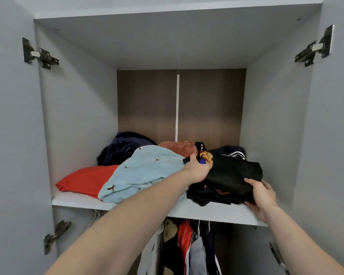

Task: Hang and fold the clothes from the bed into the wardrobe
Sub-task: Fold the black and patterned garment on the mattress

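A folded black garment [230, 175] with an orange and blue print lies on the right of the wardrobe's upper shelf [211, 212]. My left hand [197, 169] grips its left side near the print. Gripping its front right corner is my right hand [261, 193], thumb on top and fingers underneath. To the left lies a light blue garment [145, 171] with small dark motifs, partly under my left forearm. A red garment [87, 180] lies flat at the shelf's left.
Behind on the shelf sit a dark navy garment [123, 147], a rust-orange one [179, 146] and a navy one with white stripes [231, 151]. Below the shelf, several clothes [189, 247] hang on a rail. Both wardrobe doors [10, 135] stand open at the sides.
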